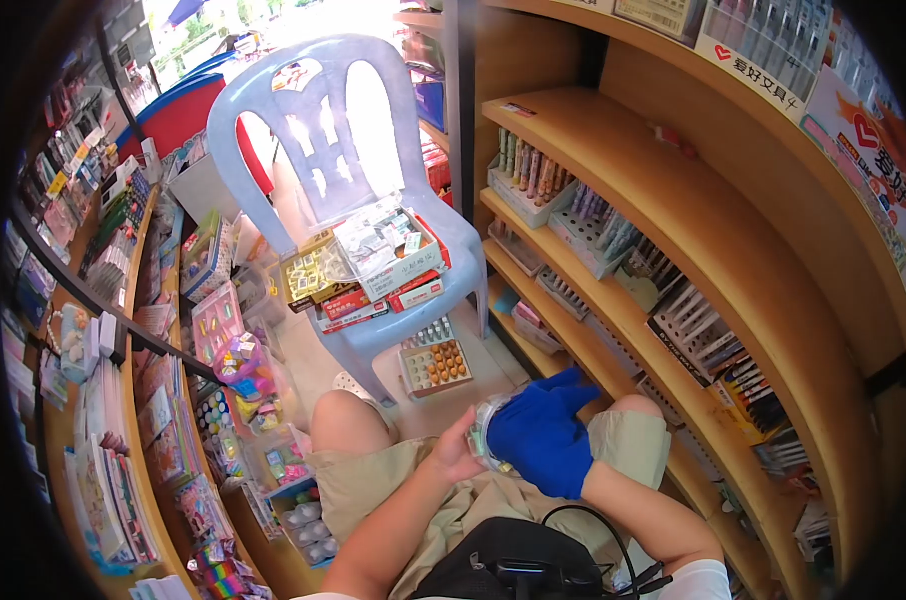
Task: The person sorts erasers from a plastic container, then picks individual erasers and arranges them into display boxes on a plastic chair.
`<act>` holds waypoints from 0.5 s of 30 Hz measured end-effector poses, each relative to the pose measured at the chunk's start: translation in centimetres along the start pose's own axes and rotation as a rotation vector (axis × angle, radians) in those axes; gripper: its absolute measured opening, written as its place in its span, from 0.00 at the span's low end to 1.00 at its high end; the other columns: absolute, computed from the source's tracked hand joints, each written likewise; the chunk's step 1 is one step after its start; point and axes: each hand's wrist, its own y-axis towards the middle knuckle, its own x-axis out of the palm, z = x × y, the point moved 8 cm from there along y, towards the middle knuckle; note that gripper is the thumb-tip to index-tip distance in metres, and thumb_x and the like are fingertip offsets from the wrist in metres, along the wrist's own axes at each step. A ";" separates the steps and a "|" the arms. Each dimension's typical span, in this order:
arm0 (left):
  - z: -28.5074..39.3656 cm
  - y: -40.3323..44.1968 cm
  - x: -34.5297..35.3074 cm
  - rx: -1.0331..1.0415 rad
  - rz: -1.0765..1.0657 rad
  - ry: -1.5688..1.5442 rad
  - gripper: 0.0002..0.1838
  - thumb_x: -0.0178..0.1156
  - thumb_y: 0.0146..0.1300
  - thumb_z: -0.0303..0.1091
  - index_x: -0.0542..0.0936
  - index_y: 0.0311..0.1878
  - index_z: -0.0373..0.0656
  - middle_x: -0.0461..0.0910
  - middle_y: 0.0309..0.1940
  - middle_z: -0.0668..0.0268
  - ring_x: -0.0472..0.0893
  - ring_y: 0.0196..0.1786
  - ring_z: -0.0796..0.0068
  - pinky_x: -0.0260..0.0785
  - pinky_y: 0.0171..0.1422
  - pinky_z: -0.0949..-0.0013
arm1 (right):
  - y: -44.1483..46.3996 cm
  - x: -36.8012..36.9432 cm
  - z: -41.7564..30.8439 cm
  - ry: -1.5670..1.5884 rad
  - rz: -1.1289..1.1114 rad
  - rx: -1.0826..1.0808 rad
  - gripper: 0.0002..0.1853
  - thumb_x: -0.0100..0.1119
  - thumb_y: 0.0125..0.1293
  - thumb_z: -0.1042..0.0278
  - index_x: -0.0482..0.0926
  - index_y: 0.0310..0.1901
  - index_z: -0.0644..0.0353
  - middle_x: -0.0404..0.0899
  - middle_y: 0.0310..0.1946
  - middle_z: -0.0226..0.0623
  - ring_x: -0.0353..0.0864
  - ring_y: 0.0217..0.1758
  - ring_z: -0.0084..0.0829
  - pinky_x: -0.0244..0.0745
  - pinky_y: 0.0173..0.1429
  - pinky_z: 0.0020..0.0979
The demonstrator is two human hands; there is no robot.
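My left hand (pixel 459 450) is wrapped round one side of a clear round container (pixel 487 432) held above my lap. A blue cloth (pixel 541 432) covers the container's other side and hides my right hand, whose fingers do not show. Only the right wrist and forearm are seen below the cloth. Small pale items show faintly through the container wall. Beyond my knees a light blue plastic chair (pixel 443 225) bears stacked boxes (pixel 398 262) of small packaged goods. Under its seat lies a tray (pixel 436 368) with rows of orange-brown round items.
Curved wooden shelves (pixel 613 150) with bins of pens (pixel 533 170) rise close on the right. Shelves of books and packets (pixel 113 500) line the left. Plastic baskets (pixel 235 345) stand on the floor between the left shelves and the chair. A black bag (pixel 503 560) rests against my front.
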 end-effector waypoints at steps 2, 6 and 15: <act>-0.1 -0.5 -0.2 -0.011 0.022 -0.007 0.35 0.48 0.71 0.58 0.62 0.72 0.43 0.68 0.68 0.55 0.68 0.70 0.56 0.56 0.74 0.48 | 0.3 2.7 -0.9 0.199 0.073 -0.036 0.10 0.57 0.52 0.68 0.80 0.31 0.67 0.79 0.27 0.52 0.79 0.30 0.47 0.74 0.34 0.50; -0.4 -1.0 -0.6 -0.052 0.081 0.014 0.33 0.50 0.71 0.54 0.64 0.71 0.41 0.70 0.66 0.54 0.70 0.68 0.56 0.60 0.73 0.49 | 0.1 6.5 -2.7 0.215 0.190 0.053 0.09 0.59 0.49 0.69 0.80 0.30 0.65 0.79 0.26 0.46 0.80 0.31 0.42 0.75 0.41 0.44; -0.8 -1.0 -1.1 -0.052 0.070 0.043 0.34 0.51 0.70 0.55 0.65 0.70 0.42 0.71 0.66 0.55 0.70 0.68 0.56 0.59 0.73 0.49 | -0.1 4.6 -2.3 0.389 -0.018 0.040 0.13 0.61 0.50 0.65 0.82 0.37 0.62 0.81 0.36 0.48 0.79 0.44 0.47 0.67 0.60 0.49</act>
